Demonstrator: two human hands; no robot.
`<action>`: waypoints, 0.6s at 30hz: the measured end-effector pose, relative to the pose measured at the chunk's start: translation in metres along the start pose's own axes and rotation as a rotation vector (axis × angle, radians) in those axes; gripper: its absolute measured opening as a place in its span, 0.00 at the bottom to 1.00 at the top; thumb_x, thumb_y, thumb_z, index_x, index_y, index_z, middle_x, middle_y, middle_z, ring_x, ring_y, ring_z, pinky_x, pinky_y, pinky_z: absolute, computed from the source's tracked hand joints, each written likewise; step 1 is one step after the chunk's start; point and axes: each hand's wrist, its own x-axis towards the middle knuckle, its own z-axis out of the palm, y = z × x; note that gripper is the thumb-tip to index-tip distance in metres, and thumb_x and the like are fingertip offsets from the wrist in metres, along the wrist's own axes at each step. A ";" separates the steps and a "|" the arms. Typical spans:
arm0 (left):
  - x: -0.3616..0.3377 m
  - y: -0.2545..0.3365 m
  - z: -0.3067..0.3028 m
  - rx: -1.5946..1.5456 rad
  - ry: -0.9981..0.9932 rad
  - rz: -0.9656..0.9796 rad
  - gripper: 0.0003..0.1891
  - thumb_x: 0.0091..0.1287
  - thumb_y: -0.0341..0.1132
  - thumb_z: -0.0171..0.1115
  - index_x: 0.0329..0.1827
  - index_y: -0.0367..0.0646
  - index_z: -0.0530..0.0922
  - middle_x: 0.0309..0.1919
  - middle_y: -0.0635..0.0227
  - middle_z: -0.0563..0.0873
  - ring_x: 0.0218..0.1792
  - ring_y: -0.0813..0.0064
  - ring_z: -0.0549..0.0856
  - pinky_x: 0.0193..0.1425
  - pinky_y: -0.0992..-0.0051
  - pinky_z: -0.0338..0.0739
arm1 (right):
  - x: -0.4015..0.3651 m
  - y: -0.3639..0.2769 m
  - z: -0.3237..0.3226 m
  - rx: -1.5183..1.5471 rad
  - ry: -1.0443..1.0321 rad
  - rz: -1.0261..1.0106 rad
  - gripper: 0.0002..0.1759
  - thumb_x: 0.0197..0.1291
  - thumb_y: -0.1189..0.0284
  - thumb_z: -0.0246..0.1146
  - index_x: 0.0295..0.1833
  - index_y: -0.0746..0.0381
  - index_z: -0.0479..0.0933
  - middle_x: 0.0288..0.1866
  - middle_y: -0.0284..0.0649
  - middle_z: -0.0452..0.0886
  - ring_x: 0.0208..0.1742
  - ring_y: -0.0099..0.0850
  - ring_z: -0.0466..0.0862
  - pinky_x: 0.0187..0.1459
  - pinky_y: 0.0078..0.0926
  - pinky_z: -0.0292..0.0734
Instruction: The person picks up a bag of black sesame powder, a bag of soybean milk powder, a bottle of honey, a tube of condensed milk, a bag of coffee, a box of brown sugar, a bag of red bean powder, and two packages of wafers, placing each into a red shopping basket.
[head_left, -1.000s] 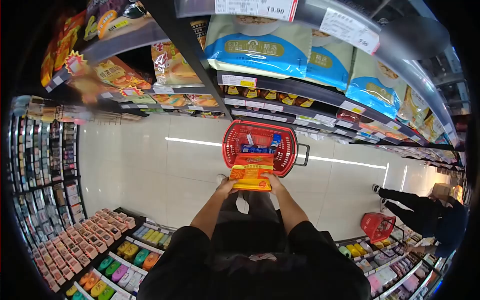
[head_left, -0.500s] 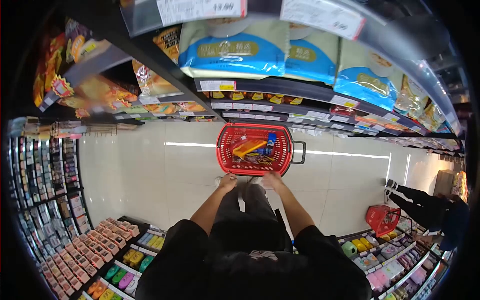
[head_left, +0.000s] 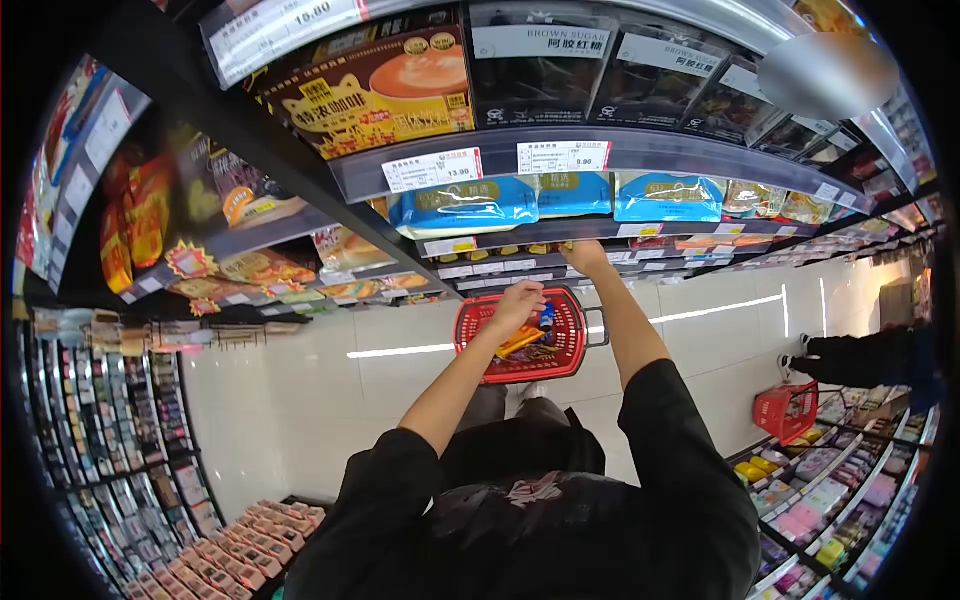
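My left hand (head_left: pixel 520 305) is above the red shopping basket (head_left: pixel 468 335), its fingers loosely curled; what they hold, if anything, is too small to make out. Inside the basket lie an orange-yellow packet (head_left: pixel 520 343) and a blue item (head_left: pixel 547 318). Farther forward, my right hand (head_left: pixel 584 256) reaches to the edge of a low shelf with small yellow and dark packs (head_left: pixel 508 251), its fingertips partly hidden at the shelf. Just above that shelf are blue and cream bags (head_left: pixel 465 205).
Shelves hold a yellow and brown coffee box (head_left: pixel 375 85) and dark brown-sugar packs (head_left: pixel 540 65). A person in dark clothes (head_left: pixel 865 358) stands at the right beside another red basket (head_left: pixel 785 412). Pink boxes (head_left: pixel 240 550) are stacked at the lower left.
Both hands have moved forward from the near side of the basket, the left over it and the right to the shelf. The view has shifted, showing more of the upper shelf.
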 end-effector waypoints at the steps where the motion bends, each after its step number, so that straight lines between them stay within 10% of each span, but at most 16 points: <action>1: -0.006 0.004 -0.005 0.014 -0.005 0.003 0.11 0.67 0.34 0.50 0.49 0.43 0.72 0.37 0.63 0.82 0.36 0.76 0.82 0.39 0.79 0.75 | 0.002 0.000 0.003 -0.049 -0.057 0.034 0.19 0.49 0.69 0.63 0.48 0.61 0.73 0.47 0.52 0.75 0.49 0.52 0.73 0.49 0.42 0.70; 13: -0.066 -0.032 -0.031 0.004 0.123 -0.112 0.12 0.63 0.29 0.51 0.49 0.40 0.72 0.37 0.64 0.81 0.36 0.75 0.82 0.41 0.78 0.76 | 0.000 0.006 0.001 -0.069 -0.154 -0.005 0.12 0.51 0.72 0.58 0.43 0.63 0.75 0.42 0.55 0.77 0.45 0.52 0.76 0.45 0.44 0.72; 18: -0.081 0.002 -0.006 0.311 0.117 0.145 0.19 0.59 0.32 0.62 0.52 0.38 0.71 0.40 0.63 0.80 0.37 0.76 0.81 0.42 0.77 0.76 | -0.047 0.004 -0.051 0.053 -0.079 -0.201 0.12 0.48 0.74 0.60 0.40 0.65 0.76 0.40 0.57 0.77 0.43 0.51 0.78 0.44 0.43 0.73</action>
